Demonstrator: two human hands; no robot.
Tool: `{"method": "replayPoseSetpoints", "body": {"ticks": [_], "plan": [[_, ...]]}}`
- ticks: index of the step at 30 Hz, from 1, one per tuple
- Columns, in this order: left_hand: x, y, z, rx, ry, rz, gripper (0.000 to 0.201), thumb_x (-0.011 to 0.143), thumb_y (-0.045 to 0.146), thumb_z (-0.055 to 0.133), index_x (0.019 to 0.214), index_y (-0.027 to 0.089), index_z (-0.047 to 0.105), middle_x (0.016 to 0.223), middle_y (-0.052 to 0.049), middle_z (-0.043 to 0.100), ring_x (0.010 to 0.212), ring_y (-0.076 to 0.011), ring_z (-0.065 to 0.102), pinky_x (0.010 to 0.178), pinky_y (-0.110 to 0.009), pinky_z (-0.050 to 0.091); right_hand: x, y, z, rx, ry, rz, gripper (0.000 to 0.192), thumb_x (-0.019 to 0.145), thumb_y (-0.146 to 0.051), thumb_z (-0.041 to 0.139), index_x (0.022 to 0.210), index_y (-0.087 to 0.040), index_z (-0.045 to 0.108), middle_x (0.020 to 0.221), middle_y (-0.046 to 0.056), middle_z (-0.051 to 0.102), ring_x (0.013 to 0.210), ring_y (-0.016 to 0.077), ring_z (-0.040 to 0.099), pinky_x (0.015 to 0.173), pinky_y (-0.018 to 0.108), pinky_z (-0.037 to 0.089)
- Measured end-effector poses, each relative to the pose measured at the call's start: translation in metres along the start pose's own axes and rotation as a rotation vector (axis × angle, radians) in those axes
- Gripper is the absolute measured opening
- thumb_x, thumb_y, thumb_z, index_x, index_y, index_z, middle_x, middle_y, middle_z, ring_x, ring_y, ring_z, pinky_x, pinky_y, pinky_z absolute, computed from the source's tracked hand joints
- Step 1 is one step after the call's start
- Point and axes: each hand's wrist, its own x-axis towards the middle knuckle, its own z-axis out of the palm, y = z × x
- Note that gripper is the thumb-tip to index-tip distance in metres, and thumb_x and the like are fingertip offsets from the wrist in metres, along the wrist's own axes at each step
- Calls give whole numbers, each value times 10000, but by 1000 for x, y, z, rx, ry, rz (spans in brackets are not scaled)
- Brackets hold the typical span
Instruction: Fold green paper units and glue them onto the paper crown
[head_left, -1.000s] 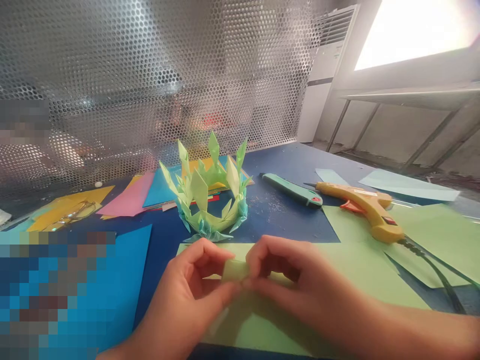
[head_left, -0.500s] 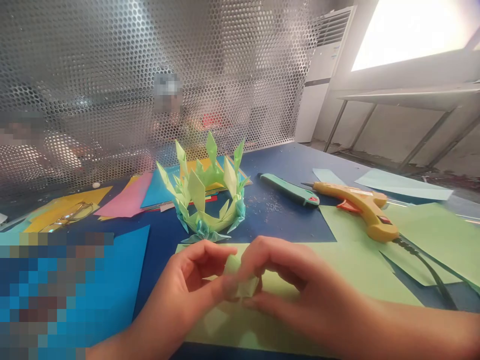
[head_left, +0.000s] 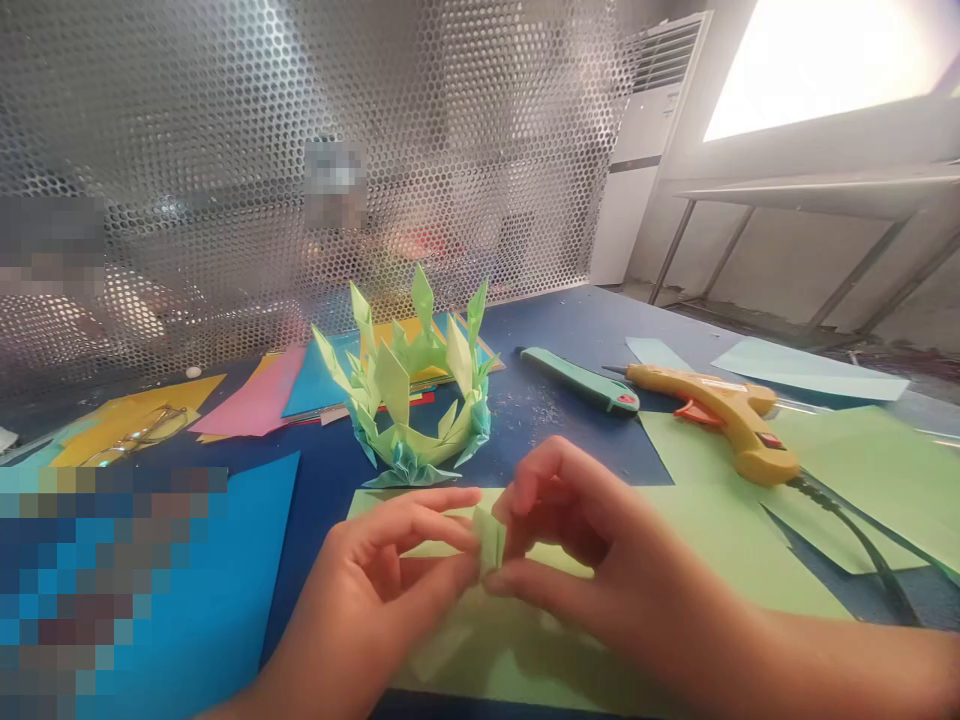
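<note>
1. Green folded paper piece point(head_left: 490, 540) pinched btwn both hands, held just above green sheet point(head_left: 712, 560) at near table edge.
2. Left hand point(head_left: 382, 580): thumb + forefinger closed on piece's left side, other fingers curled.
3. Right hand point(head_left: 592, 560): thumb + fingertips closed on piece's right side, forefinger arched over top.
4. Paper crown point(head_left: 412, 400) w/ upright spikes just beyond hands, apart from them; bare blue strip btwn.
5. Right of crown: teal utility knife point(head_left: 581, 380), then yellow glue gun point(head_left: 727, 415) lying on green paper, cord trailing toward near right.
6. Left: blue sheet point(head_left: 255, 540) near, pink sheet point(head_left: 259, 400) + yellow sheet point(head_left: 135, 415) further back.
7. Dark blue table point(head_left: 570, 440); perforated metal screen point(head_left: 300, 150) closing off far side; bright window upper right.
</note>
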Motion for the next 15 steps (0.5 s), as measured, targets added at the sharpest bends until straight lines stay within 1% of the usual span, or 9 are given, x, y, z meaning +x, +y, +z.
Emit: {"method": "replayPoseSetpoints", "body": {"ticks": [4, 7, 9, 11, 13, 15], "plan": [[-6, -2, 1, 170, 48, 75, 119, 822, 256, 768, 747, 329, 825, 1168, 7, 781, 1052, -208, 736, 866, -231, 595, 1, -1, -2, -53, -9, 3, 240, 747, -106, 764, 718, -211, 550, 722, -64, 647, 695, 71, 647, 672, 131, 524], [-10, -1, 1, 287, 88, 130, 165, 808, 221, 750, 778, 358, 837, 1094, 32, 811, 1068, -203, 736, 893, -216, 579, 1, -3, -2, -84, -10, -4, 249, 727, -146, 813, 665, -195, 577, 699, -50, 637, 684, 81, 637, 683, 137, 529], [-10, 0, 1, 287, 83, 152, 196, 786, 197, 755, 770, 373, 839, 1068, 51, 819, 1041, -194, 746, 894, -213, 578, 1, -3, -2, -88, -17, -10, 256, 718, -176, 835, 663, -191, 586, 701, -40, 645, 682, 91, 646, 690, 148, 544], [-9, 2, 1, 254, 75, 166, 220, 776, 174, 758, 757, 378, 839, 1071, 63, 818, 1007, -187, 755, 891, -215, 579, 1, -2, -2, -120, -34, -28, 208, 737, -203, 824, 687, -184, 623, 719, -21, 657, 688, 107, 661, 694, 172, 563], [-8, 5, 2, 232, 69, 156, 221, 778, 173, 759, 761, 377, 841, 1080, 59, 816, 1032, -201, 750, 901, -230, 581, 2, -1, -3, -191, -47, -68, 149, 773, -228, 784, 702, -176, 664, 739, 0, 662, 678, 115, 663, 669, 185, 570], [-8, 7, 4, 233, 70, 120, 184, 788, 205, 762, 782, 369, 846, 1094, 38, 813, 1081, -233, 737, 917, -260, 587, 2, -1, -2, -283, -42, -106, 154, 806, -241, 735, 680, -176, 676, 739, 10, 657, 657, 112, 647, 626, 179, 557]]}}
